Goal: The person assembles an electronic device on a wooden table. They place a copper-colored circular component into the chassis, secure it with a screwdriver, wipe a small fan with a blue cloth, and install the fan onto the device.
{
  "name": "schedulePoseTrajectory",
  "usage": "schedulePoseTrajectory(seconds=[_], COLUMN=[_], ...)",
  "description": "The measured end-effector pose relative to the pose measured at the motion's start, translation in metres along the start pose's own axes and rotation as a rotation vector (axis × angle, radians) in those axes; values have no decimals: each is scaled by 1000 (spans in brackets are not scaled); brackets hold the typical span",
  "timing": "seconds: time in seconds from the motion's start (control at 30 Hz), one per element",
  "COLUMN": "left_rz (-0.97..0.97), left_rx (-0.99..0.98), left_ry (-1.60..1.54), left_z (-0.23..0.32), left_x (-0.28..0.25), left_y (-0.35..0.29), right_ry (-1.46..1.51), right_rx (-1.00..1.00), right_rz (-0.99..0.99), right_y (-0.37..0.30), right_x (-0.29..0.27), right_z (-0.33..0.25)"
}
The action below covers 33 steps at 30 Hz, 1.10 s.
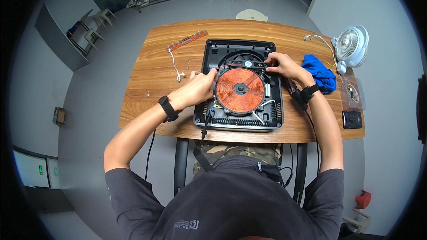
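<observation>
Clearly mid-teardown: opened cooker base (240, 84) sits center of bench (147, 69), black shell w/ lid off. Left hand (195, 90) pinches the copper coil (240, 90) at its left edge; right hand (281, 64) is closed on parts by the fan (243, 61), top right. Next likely needs wires freed, then coil lifted evenly. Farther back: circuit strip (187, 40).

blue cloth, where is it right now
In the head view the blue cloth lies crumpled on the wooden table toward its right side, between the right hand and the small white fan.
</observation>
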<state>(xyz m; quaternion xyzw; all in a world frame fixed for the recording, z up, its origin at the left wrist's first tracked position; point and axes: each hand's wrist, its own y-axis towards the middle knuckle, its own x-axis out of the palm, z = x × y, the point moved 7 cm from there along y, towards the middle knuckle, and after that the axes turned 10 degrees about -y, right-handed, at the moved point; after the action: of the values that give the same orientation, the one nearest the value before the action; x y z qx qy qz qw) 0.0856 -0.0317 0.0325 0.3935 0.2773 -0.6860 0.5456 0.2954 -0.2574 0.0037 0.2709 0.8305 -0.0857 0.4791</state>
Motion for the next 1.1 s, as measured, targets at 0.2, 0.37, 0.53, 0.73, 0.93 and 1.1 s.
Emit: schedulePoseTrajectory(seconds=[0.2, 0.37, 0.53, 0.73, 0.93, 1.1], left_rz=[-39, -47, -79, -100, -124, -138], left_rx=[-16, 18, -8, 3, -16, -48], left_ry=[41, 47, 74, 94, 101, 100], left_z=[3, 4, 5, 2, 4, 6], left_x=[7, 13, 13, 17, 16, 16], left_y=[8, 12, 13, 16, 17, 19], right_ry=[15, 9, 10, 5, -13, -7], right_rx=[8, 6, -8, 2, 15, 20], right_rz=[-4, -1, -5, -6, -16, -15], right_y=[0, 0, 1, 1, 0, -1], right_x=[2, 3, 1, 2, 0, -1], right_z=[4, 3, -1, 5, -1, -3])
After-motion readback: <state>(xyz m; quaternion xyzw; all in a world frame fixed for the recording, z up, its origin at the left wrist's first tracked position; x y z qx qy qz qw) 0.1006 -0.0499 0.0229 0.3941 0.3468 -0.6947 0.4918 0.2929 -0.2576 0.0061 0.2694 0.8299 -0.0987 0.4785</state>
